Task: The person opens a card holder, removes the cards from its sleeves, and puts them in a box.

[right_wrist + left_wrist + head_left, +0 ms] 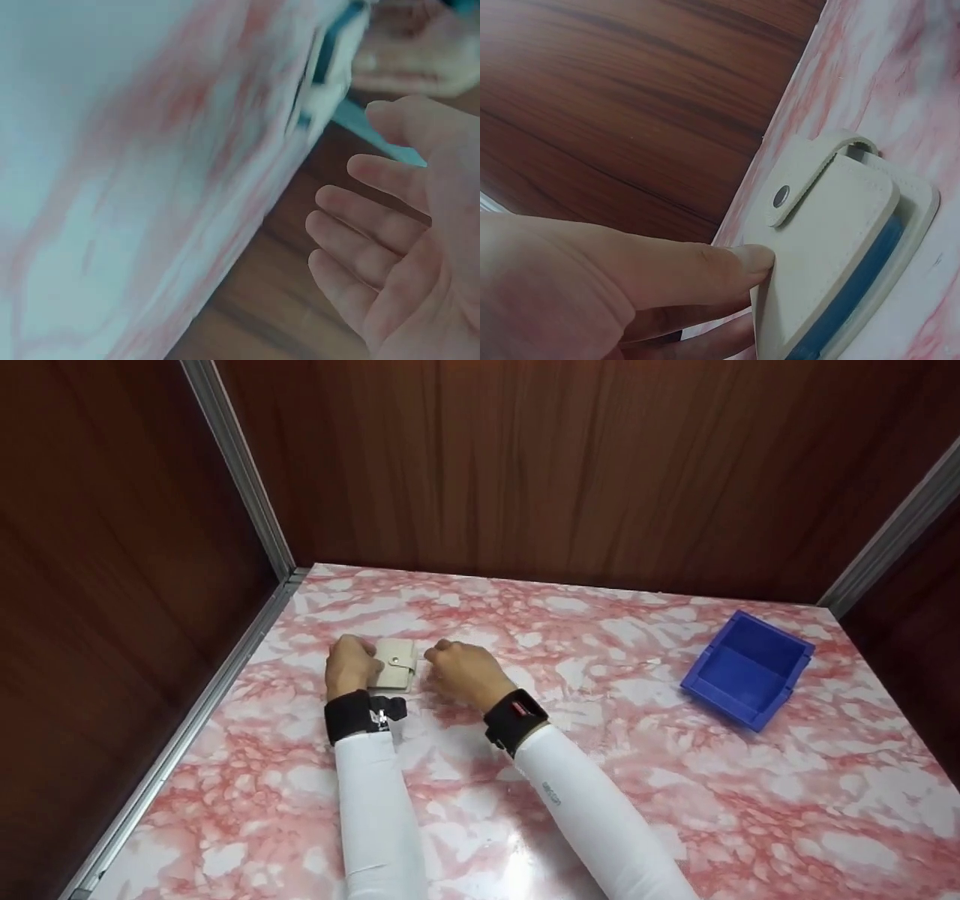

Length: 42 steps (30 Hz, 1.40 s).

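A cream-coloured wallet (395,658) lies on the table, its strap fastened by a round metal snap (781,196). Between its covers a blue layer (855,289) shows along one edge. My left hand (351,664) pinches the wallet's left side, thumb on the top cover and the other fingers partly hidden at its edge. To the wallet's right, a small gap away, is my right hand (466,671). In the right wrist view the fingers (360,244) of that hand are loosely bent and hold nothing; the wallet (337,60) appears blurred beyond them.
A blue plastic bin (739,690) stands on the right part of the red-and-white marbled table (600,660). Dark wood-grain panels (525,472) wall the table at the back and both sides, joined by metal corner posts (244,472).
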### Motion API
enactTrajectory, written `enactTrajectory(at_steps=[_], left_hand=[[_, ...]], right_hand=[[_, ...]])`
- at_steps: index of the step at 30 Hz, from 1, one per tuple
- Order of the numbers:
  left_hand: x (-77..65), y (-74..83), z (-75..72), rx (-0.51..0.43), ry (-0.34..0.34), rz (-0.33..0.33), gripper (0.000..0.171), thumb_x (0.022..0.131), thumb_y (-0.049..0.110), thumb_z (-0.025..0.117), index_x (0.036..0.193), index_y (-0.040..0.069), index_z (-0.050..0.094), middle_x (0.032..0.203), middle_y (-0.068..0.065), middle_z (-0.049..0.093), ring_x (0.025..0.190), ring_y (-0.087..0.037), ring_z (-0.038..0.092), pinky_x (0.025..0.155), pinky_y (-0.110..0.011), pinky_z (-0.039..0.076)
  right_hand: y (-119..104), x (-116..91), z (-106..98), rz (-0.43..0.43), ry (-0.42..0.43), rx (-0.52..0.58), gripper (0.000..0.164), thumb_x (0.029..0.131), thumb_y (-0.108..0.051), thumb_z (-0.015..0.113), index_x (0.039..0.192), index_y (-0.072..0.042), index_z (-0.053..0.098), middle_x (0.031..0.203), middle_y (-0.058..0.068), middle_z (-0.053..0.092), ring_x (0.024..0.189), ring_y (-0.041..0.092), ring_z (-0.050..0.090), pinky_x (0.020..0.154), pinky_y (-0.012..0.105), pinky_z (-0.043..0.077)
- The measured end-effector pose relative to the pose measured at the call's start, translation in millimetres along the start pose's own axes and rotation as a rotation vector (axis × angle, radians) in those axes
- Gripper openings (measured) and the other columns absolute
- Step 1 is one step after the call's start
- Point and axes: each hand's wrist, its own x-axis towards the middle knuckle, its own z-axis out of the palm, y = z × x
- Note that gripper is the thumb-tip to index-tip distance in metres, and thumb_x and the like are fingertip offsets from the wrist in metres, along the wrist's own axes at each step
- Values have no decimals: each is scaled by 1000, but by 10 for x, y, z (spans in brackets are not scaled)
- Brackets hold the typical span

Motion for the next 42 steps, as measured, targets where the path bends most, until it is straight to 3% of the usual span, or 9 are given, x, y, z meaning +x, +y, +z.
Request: enactTrajectory(at_steps=[3, 6, 11, 14, 19, 29, 33, 36, 42], left_hand=[[174, -122, 97, 15, -3, -5, 35, 87, 5, 78, 122, 1, 77, 130, -19, 77, 119, -39, 71, 108, -50, 57], [458, -304, 238, 23, -7, -8, 35, 83, 7, 82, 118, 6, 79, 127, -15, 79, 116, -36, 73, 105, -49, 58], [754, -493, 345, 43, -29, -6, 39, 82, 9, 82, 121, 9, 77, 130, -16, 77, 117, -39, 72, 105, -51, 59], [813, -472, 340, 43, -53, -5, 39, 83, 10, 82, 122, 10, 76, 131, -16, 76, 119, -39, 71, 108, -51, 58], [765, -400, 284, 57, -88, -7, 41, 82, 9, 82, 122, 10, 75, 133, -16, 75, 123, -40, 70, 110, -51, 58], [879, -654, 366, 80, -69, 16, 24, 77, 18, 85, 99, 11, 81, 116, -15, 80, 105, -38, 74, 99, -52, 61], [811, -630, 371, 68, -96, 12, 31, 78, 22, 90, 105, 9, 82, 119, -16, 80, 110, -38, 75, 102, -52, 61], [636, -483, 290, 61, -110, 14, 36, 80, 20, 91, 111, 5, 80, 121, -18, 79, 112, -37, 74, 103, -50, 60], [-22, 24, -70, 22, -158, 15, 38, 88, 10, 81, 123, -5, 76, 130, -25, 75, 114, -36, 70, 107, -48, 58]], right_hand=[[-148, 67, 79, -23, 0, -38, 23, 103, -19, 72, 124, -9, 76, 117, 11, 78, 96, 31, 80, 81, 48, 69], [-252, 128, 122, -30, -8, -64, 24, 104, -16, 70, 126, -10, 76, 121, 10, 78, 99, 30, 81, 83, 45, 69], [-383, 252, 140, -61, -17, -69, 26, 105, -13, 66, 129, -11, 75, 126, 8, 76, 98, 28, 81, 84, 42, 69], [-411, 308, 148, -73, -11, -84, 23, 104, -11, 66, 123, -13, 78, 122, 5, 77, 96, 27, 80, 83, 41, 69], [-428, 339, 219, -78, 2, -94, 22, 104, -7, 64, 113, -14, 83, 116, 3, 80, 96, 27, 81, 83, 40, 69], [-427, 355, 313, -36, 18, 14, 25, 105, -6, 63, 119, -14, 82, 111, 5, 83, 102, 26, 81, 87, 38, 68], [-426, 316, 321, -5, 5, 24, 20, 102, -5, 66, 112, -12, 81, 107, 7, 83, 99, 27, 80, 84, 39, 68], [-418, 316, 292, 37, -3, 54, 15, 99, -5, 68, 101, -10, 82, 101, 8, 83, 95, 28, 80, 82, 41, 67], [-402, 325, 226, 95, 4, 92, 15, 93, -4, 72, 88, -9, 84, 91, 9, 82, 87, 29, 79, 78, 42, 67]])
